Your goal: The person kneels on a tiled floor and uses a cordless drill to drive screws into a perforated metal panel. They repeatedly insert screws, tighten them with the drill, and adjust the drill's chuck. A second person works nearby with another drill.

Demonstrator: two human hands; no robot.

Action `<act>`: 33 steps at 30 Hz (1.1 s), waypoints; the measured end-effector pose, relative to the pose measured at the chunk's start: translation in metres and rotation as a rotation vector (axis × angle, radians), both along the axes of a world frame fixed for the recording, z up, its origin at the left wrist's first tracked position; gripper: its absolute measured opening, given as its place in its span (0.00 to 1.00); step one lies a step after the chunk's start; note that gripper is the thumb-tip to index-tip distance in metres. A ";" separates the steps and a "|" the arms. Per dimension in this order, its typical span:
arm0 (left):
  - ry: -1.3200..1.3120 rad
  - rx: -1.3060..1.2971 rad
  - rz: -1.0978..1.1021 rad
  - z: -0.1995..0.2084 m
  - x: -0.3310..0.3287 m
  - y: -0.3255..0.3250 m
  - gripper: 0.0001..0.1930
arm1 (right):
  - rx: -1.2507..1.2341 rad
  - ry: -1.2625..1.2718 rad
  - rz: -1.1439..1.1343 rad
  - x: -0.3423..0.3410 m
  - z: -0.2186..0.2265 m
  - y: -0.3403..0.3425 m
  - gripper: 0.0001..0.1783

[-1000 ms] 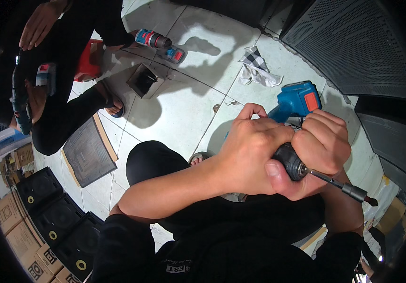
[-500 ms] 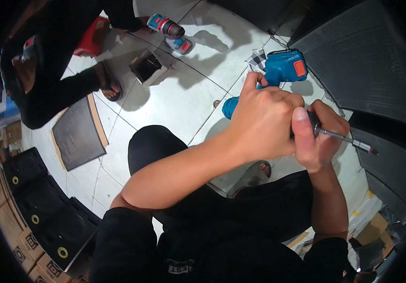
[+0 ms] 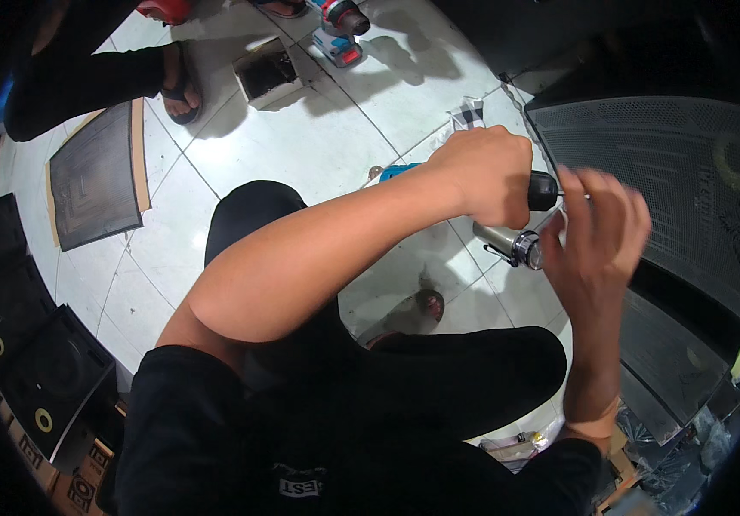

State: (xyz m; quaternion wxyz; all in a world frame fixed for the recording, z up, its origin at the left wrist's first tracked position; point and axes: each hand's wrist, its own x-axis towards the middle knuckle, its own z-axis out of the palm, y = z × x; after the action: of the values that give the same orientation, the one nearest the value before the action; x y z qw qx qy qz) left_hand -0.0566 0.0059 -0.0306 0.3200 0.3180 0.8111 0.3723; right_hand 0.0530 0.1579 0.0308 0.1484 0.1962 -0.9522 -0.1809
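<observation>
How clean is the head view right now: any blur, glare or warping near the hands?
Head view: the right hand is motion-blurred at the fingers; the left hand on the screwdriver is sharper; white floor tiles are bright with hard shadows; tile lines bow toward the rim, and corners go black.

Screwdriver point(image 3: 544, 191): black handle, only its rounded end exposed past the fist of the left hand point(image 3: 484, 176) closed around it; thin metal shaft runs roughly level, pointing toward the perforated black speaker grille point(image 3: 671, 198). Tip hidden behind the right hand point(image 3: 595, 230), which is spread loose, fingers apart, at the shaft just short of the grille's near edge. Whether the tip touches the grille cannot be told.
</observation>
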 end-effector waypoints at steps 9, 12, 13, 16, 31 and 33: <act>-0.074 0.099 -0.223 -0.019 -0.011 -0.001 0.20 | 0.129 -0.165 0.185 -0.042 -0.030 0.015 0.06; -0.216 0.159 -0.252 -0.020 -0.025 -0.007 0.23 | 0.149 -0.146 0.196 -0.045 -0.019 0.018 0.06; -0.275 0.189 -0.259 -0.020 -0.027 -0.008 0.24 | 0.138 -0.147 0.191 -0.046 -0.017 0.018 0.06; -0.348 0.138 -0.333 -0.021 -0.028 -0.005 0.22 | 0.109 -0.141 0.189 -0.043 -0.017 0.016 0.05; -0.109 -0.006 0.023 -0.042 0.030 0.014 0.16 | 0.202 -0.107 0.236 -0.026 -0.051 0.018 0.04; -0.054 -0.005 0.027 -0.045 0.036 0.013 0.14 | 0.199 -0.110 0.207 -0.022 -0.059 0.017 0.05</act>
State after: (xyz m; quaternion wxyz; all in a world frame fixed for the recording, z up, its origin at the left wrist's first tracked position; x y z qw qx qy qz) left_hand -0.0206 0.0193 -0.0756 0.3377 0.2960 0.8072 0.3831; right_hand 0.0314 0.1745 -0.0281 0.0935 0.3165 -0.9111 -0.2469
